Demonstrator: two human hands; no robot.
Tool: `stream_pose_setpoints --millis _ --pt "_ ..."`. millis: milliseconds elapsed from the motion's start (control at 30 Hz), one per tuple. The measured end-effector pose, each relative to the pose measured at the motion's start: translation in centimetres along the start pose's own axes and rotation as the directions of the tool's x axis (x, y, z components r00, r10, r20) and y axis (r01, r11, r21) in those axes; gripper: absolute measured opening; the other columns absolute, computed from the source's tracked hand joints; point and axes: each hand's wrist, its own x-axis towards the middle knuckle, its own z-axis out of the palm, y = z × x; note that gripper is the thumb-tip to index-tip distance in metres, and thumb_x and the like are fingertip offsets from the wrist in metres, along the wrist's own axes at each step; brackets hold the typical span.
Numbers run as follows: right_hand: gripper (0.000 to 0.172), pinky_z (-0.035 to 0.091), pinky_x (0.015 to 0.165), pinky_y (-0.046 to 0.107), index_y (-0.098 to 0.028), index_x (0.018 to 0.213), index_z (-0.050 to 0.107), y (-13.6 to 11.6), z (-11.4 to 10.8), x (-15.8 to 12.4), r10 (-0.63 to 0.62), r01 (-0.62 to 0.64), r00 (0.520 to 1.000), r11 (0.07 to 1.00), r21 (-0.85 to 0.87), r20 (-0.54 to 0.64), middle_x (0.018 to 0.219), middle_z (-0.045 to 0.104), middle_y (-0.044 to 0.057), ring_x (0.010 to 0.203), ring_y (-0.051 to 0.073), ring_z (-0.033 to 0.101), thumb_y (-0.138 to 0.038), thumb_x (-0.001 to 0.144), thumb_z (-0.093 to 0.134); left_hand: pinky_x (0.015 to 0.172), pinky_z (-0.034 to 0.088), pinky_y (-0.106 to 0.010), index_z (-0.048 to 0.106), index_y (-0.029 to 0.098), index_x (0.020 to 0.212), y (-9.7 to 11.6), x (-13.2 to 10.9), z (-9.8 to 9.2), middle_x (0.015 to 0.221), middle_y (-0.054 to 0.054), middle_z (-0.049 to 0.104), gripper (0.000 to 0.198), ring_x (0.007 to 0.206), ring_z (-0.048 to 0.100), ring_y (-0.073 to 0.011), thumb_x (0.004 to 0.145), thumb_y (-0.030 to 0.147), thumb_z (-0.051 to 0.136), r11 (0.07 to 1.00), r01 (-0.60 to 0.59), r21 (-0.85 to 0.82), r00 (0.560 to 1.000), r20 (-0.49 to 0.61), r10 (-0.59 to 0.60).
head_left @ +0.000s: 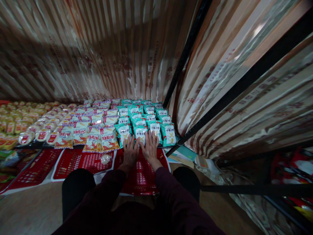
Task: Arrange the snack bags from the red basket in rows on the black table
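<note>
Several rows of small teal snack packets (140, 121) stand on a low shelf. My left hand (131, 150) rests with its fingers spread on the lower edges of the front packets, at the left and middle. My right hand (149, 147) lies beside it, fingers spread against the front middle packets. Neither hand is wrapped round a packet. Left of the teal ones stand white and orange snack packets (93, 138) with striped edges. A red perforated basket (140, 176) is under my forearms.
Round wrapped items (41, 134) fill the shelf farther left. Another red basket (79, 164) sits below the shelf edge. Black metal poles (212, 119) slant across the right, with a striped curtain (122, 49) behind. Red packages (293, 166) are at the far right.
</note>
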Motion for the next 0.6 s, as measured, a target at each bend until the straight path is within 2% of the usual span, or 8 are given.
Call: stream_pose_setpoints --millis 367,600 --pt "0.058 0.012 0.112 0.051 -0.013 0.145 0.030 0.01 -0.20 0.20 -0.007 0.007 1.000 1.000 -0.010 0.021 0.151 0.032 0.014 0.144 0.027 0.012 -0.043 0.095 0.036 0.111 0.022 -0.054 0.049 0.021 0.134 0.46 0.30 0.21 0.141 -0.013 0.047 0.045 0.138 0.030 -0.0293 0.090 0.025 0.043 0.999 0.007 -0.035 1.000 -0.006 -0.007" --pt "0.059 0.013 0.111 0.051 -0.013 0.145 0.030 0.17 -0.03 0.07 -0.015 0.016 1.000 1.000 -0.004 0.012 0.151 0.031 0.014 0.143 0.027 0.013 -0.044 0.095 0.036 0.109 0.026 -0.053 0.049 0.020 0.133 0.58 0.15 -0.03 0.143 -0.013 0.045 0.044 0.137 0.034 -0.0308 0.090 0.025 0.043 1.000 0.012 -0.010 1.000 -0.010 -0.012"
